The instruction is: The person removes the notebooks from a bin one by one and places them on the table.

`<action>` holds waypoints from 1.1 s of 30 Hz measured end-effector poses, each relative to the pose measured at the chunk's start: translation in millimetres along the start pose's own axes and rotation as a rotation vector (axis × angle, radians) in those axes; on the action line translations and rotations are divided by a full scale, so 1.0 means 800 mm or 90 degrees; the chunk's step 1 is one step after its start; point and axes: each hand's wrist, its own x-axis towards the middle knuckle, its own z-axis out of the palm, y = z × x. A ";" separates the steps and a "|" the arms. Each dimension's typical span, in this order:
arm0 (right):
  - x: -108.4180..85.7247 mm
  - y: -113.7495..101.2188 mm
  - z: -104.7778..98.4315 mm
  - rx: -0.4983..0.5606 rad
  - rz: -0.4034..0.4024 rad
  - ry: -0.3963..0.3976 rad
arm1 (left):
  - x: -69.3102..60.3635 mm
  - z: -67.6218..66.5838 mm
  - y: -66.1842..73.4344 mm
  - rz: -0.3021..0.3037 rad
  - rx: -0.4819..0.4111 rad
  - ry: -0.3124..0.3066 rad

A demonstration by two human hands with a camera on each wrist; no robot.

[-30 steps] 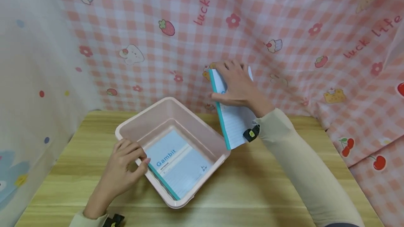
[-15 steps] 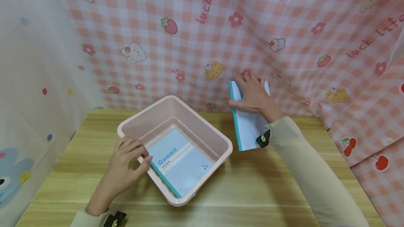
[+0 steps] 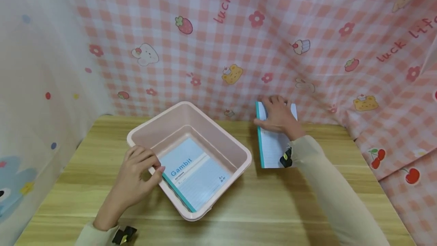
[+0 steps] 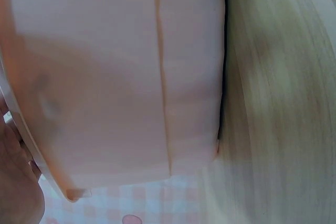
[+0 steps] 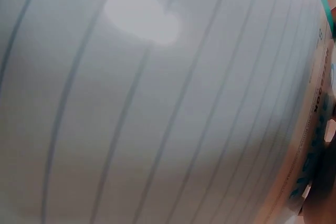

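Observation:
In the head view, a pale pink plastic basin (image 3: 155,120) sits at an angle on the table. A light blue "Gambit" notebook (image 3: 196,177) with a teal spine lies flat inside it. My left hand (image 3: 138,175) holds the basin's left rim with curled fingers; the left wrist view shows the basin's outer wall (image 4: 105,87). Right of the basin, my right hand (image 3: 278,119) grips a second notebook (image 3: 273,151) from above, thumb at its teal spine and fingers over its far end. Whether that notebook touches the table cannot be told. Its lined cover (image 5: 157,103) fills the right wrist view.
The wooden table (image 3: 259,208) extends around the basin and to both sides. A pink checked cloth (image 3: 205,48) hangs close behind its back edge, and a pale cloth (image 3: 44,71) hangs on the left.
My right hand has carried the second notebook rightward from the basin's rim and down toward the table. My left hand has stayed on the basin's rim.

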 end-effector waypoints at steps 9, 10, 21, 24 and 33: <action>-0.005 0.026 0.041 -0.002 0.042 -0.029 | 0.001 -0.003 0.001 -0.005 0.009 -0.007; -0.006 0.029 0.045 -0.002 0.045 -0.031 | 0.001 -0.003 0.001 -0.005 0.009 -0.006; -0.003 0.039 0.083 -0.004 0.044 -0.059 | 0.001 -0.003 0.000 -0.006 0.011 0.002; -0.003 0.040 0.090 -0.016 0.043 -0.069 | 0.001 -0.003 0.000 -0.005 0.012 -0.002; -0.007 0.040 0.104 0.007 0.052 -0.082 | 0.002 -0.002 0.001 -0.007 0.014 -0.009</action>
